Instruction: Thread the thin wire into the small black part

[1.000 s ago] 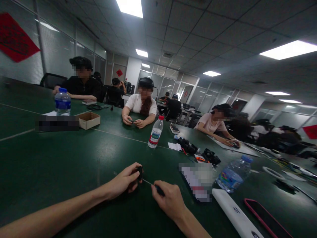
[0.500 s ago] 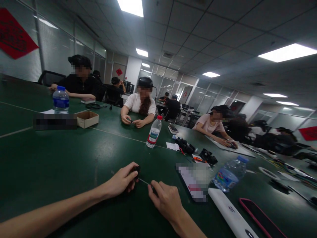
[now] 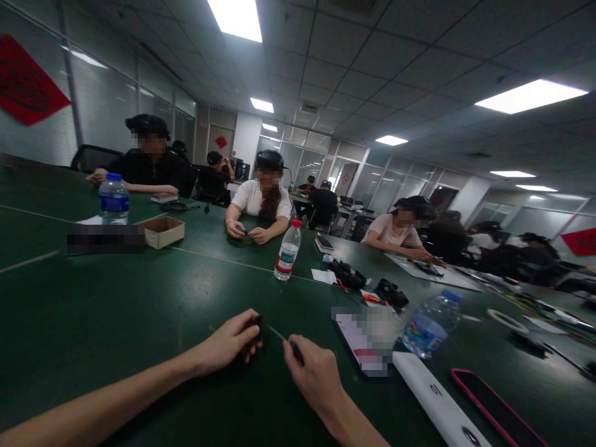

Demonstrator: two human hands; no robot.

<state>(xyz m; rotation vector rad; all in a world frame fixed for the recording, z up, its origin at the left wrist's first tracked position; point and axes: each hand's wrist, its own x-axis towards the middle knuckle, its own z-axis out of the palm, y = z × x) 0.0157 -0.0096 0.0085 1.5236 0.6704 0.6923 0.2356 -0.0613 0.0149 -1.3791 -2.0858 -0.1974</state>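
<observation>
My left hand [image 3: 228, 343] rests on the green table [image 3: 116, 310], its fingers closed around a small black part [image 3: 257, 326]. My right hand [image 3: 313, 374] is closed on a thin screwdriver [image 3: 286, 343] with a dark handle. The metal shaft runs up and left, and its tip meets the black part. Both hands sit close together near the table's front edge.
A water bottle [image 3: 431, 323] lies on its side to the right, by a white box [image 3: 437, 397] and a red-edged phone [image 3: 493, 406]. An upright bottle [image 3: 286, 251], black parts [image 3: 347, 274], a cardboard box [image 3: 164, 230] and another bottle [image 3: 113, 200] stand farther back. Several people sit across the table.
The view has shifted slightly. My right hand has moved a little lower and right, tilting the screwdriver more steeply. My left hand keeps its hold on the black part.
</observation>
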